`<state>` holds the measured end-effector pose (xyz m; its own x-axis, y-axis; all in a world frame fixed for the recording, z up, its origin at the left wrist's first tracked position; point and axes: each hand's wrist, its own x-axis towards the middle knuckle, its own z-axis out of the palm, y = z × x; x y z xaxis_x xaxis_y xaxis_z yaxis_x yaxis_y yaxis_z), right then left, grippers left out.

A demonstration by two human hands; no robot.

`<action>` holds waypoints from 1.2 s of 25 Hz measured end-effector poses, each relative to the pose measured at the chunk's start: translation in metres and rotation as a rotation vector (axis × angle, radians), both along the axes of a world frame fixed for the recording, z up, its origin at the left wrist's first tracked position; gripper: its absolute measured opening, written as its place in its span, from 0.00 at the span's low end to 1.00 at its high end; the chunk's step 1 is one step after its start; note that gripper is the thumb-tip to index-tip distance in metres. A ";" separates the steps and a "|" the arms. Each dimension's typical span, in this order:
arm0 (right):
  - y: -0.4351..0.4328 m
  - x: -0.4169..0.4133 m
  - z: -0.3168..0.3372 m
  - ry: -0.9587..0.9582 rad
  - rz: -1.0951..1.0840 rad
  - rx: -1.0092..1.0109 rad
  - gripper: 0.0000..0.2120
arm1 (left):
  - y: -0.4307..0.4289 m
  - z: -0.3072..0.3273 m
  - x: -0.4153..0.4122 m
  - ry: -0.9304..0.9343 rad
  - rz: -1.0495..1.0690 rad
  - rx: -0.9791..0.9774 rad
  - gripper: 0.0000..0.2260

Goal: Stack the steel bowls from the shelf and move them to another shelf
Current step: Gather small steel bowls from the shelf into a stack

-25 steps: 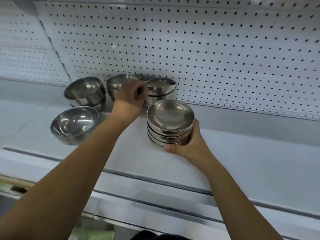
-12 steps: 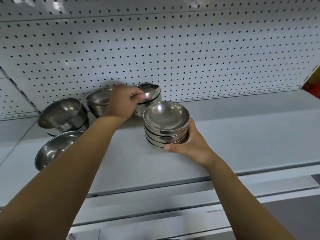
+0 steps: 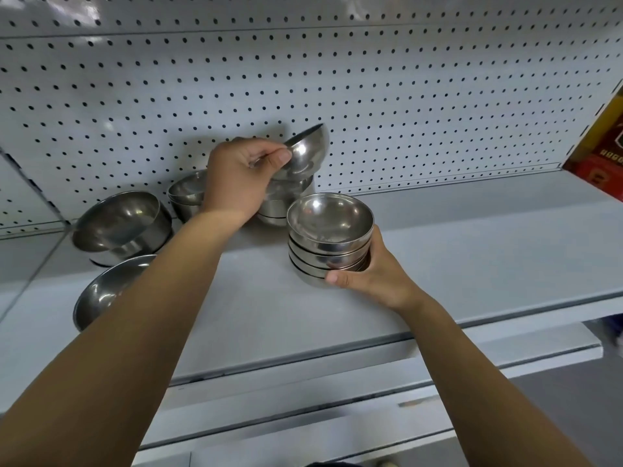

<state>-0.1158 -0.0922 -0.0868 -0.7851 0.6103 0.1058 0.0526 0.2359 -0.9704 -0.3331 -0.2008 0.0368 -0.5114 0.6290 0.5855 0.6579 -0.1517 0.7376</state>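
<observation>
My right hand [image 3: 369, 276] grips a stack of several small steel bowls [image 3: 330, 237] just above the grey shelf [image 3: 472, 251]. My left hand [image 3: 239, 178] pinches the rim of one small steel bowl [image 3: 306, 151], lifted and tilted on its side near the pegboard. Below that bowl, more small bowls [image 3: 283, 200] stay stacked on the shelf. Another small bowl pile [image 3: 187, 195] stands behind my left wrist. Two larger steel bowls sit at the left: one tilted [image 3: 121, 225] and one [image 3: 101, 293] partly hidden by my left forearm.
A white pegboard [image 3: 404, 112] backs the shelf. Red and yellow boxes [image 3: 603, 143] stand at the far right end. A lower shelf edge [image 3: 371, 392] runs below my arms.
My left hand has lifted one small bowl off the rear pile and tipped it on its side. The right hand keeps its stack in the same spot. The view has shifted right.
</observation>
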 end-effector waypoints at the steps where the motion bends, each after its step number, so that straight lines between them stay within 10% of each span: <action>1: 0.000 0.000 -0.001 -0.003 -0.004 0.003 0.56 | -0.005 0.003 0.006 0.011 -0.013 0.015 0.09; 15: 0.003 -0.001 -0.006 0.011 -0.014 0.012 0.53 | -0.044 -0.036 0.043 0.541 -0.189 -0.038 0.06; 21: 0.003 -0.002 -0.007 0.021 -0.013 0.015 0.54 | -0.053 -0.047 0.051 0.185 -0.232 -0.133 0.08; 30: 0.007 -0.004 -0.011 0.020 -0.004 0.030 0.57 | -0.041 -0.062 0.057 -0.284 -0.220 -0.335 0.54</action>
<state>-0.1195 -0.0850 -0.0977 -0.7798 0.6102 0.1401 0.0339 0.2646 -0.9638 -0.2756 -0.2419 -0.0257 -0.4551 0.8702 0.1888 0.4022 0.0117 0.9155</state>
